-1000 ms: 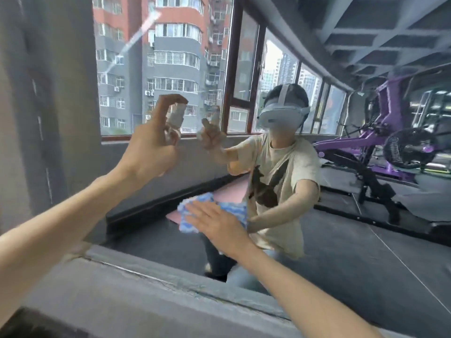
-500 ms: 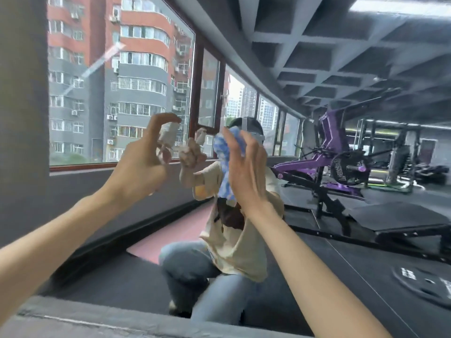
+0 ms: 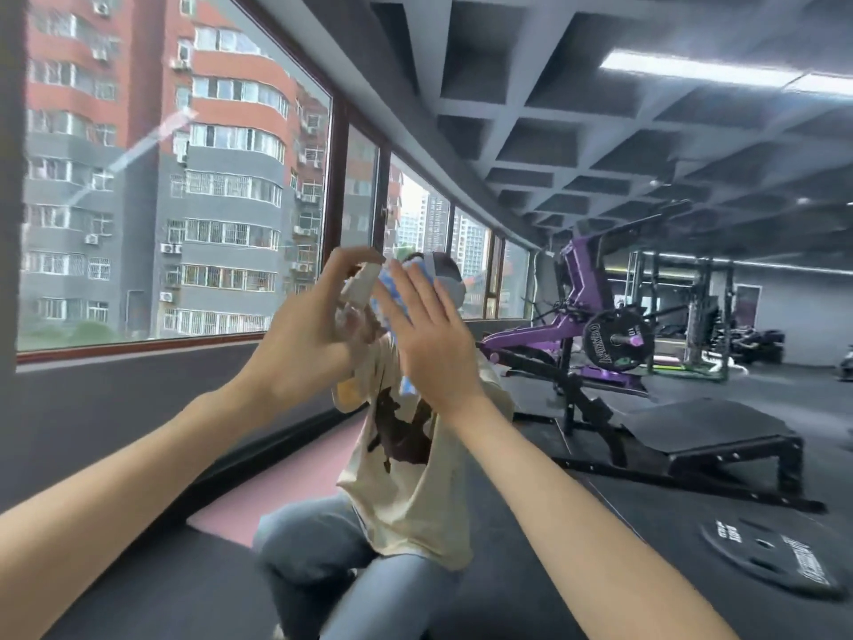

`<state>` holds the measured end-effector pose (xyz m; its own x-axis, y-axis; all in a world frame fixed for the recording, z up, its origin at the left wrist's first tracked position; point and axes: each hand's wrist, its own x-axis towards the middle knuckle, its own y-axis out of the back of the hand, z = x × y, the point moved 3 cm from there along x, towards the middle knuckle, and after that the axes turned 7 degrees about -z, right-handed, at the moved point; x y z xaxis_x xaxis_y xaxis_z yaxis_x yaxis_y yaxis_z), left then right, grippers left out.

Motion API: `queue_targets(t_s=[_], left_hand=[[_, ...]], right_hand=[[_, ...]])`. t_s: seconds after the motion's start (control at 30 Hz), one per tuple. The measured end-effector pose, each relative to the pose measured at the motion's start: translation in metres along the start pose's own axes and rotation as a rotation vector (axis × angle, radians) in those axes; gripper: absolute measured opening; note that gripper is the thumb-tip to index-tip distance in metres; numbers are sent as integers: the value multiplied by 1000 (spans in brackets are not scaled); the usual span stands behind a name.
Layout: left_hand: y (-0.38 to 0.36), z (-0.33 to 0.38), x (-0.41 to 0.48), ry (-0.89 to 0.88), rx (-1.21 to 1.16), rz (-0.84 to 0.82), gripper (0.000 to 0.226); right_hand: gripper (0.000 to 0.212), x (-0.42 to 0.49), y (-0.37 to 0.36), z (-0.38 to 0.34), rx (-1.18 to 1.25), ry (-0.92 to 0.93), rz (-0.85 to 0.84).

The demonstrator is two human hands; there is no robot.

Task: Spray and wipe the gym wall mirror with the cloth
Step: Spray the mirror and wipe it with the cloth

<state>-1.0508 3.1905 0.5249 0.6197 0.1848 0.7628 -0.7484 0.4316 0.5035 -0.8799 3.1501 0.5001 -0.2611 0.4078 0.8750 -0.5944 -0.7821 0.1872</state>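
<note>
Cloth (image 3: 393, 292), blue and white, is pressed against the mirror (image 3: 600, 145) by the straight fingers of the right hand (image 3: 431, 348), while the small white spray bottle (image 3: 359, 288), its long axis near upright with the top leaning right, is gripped just beside it in the curled left hand (image 3: 300, 348).

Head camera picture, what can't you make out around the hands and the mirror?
Head view:
- Spray bottle: mostly covered by the left hand and blurred; nozzle direction unclear.
- Cloth: behind the right hand; only a blue-and-white edge shows.
- Mirror: whether spray has landed cannot be told.
</note>
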Motion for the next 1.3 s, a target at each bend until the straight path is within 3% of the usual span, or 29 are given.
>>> queue_targets(t_s=[0.1, 0.17, 0.23, 0.27, 0.37, 0.4, 0.47, 0.57, 0.63, 0.7, 0.8, 0.83, 0.87, 0.97, 1.03, 1.1, 1.17, 1.2, 1.23, 1.27, 1.3], left_hand=[[-7, 3, 11, -31, 25, -10, 76], [-13, 9, 21, -46, 37, -16, 76], [-19, 17, 31, -56, 57, -7, 73], [-23, 23, 36, -67, 53, 7, 71], [-32, 38, 49, -108, 47, 33, 74], [-33, 42, 53, -127, 54, 29, 75], [-30, 48, 57, -154, 58, 15, 77], [-24, 52, 60, -174, 15, 33, 74], [-24, 54, 61, -173, -14, 50, 67], [-27, 57, 66, -164, -49, 89, 63], [-37, 67, 79, -234, 73, 140, 65], [-40, 72, 85, -256, 118, 125, 65], [-41, 74, 92, -256, 139, 113, 64], [-42, 80, 104, -240, 144, 115, 64], [-41, 83, 107, -275, 150, 130, 69], [-40, 83, 112, -299, 138, 135, 73], [-41, 82, 117, -301, 108, 150, 74], [-43, 83, 118, -307, 113, 145, 73], [-46, 83, 118, -319, 133, 127, 72], [-48, 80, 118, -329, 154, 101, 72], [-50, 74, 117, -333, 162, 75, 73]], right_hand=[[72, 0, 26, 102, -39, -322, 65], [58, 0, 49, 163, 39, -635, 174], [50, 10, 58, 162, 189, -811, 291], [47, 20, 57, 143, 202, -747, 290], [46, 19, 32, 69, 137, -108, 74], [52, 11, 26, 67, 69, 14, 12], [61, 1, 33, 115, 2, -76, 6], [55, -12, 63, 207, 41, -554, 159], [55, 0, 67, 211, 88, -778, 274], [54, 22, 53, 159, 82, -657, 292], [65, 39, 29, 118, 16, -50, 128], [65, 45, 33, 138, -15, -15, 132], [63, 52, 42, 169, -16, -99, 135], [60, 70, 76, 265, -16, -574, 238], [56, 84, 85, 268, 30, -723, 281], [31, 94, 77, 207, 86, -530, 194], [19, 75, 50, 151, 17, -27, 41], [28, 58, 45, 136, -142, 158, -96], [48, 46, 43, 144, -227, 245, -190], [59, 43, 46, 172, -230, 216, -152], [58, 41, 55, 207, -123, 14, -43]])
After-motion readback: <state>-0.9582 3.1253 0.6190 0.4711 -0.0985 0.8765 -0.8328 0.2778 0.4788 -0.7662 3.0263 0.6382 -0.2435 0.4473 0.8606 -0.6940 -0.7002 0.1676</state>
